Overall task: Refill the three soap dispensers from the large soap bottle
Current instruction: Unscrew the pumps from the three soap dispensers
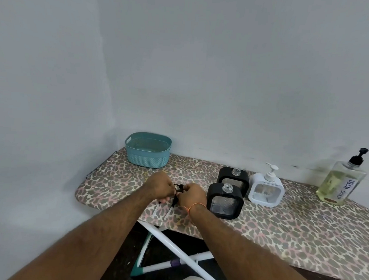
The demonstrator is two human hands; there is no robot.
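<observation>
Both hands met over the ironing board: left hand and right hand fingers curled, apparently pinching black pump heads; two black dispensers stood uncapped.

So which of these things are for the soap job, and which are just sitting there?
For the job:
- large soap bottle, labelled DISH SOAP
- two black dispensers, tops off
- white dispenser, pump on
- black pumps, held by the left hand and right hand

Just lying about:
- teal basket
- ironing board underneath
</observation>
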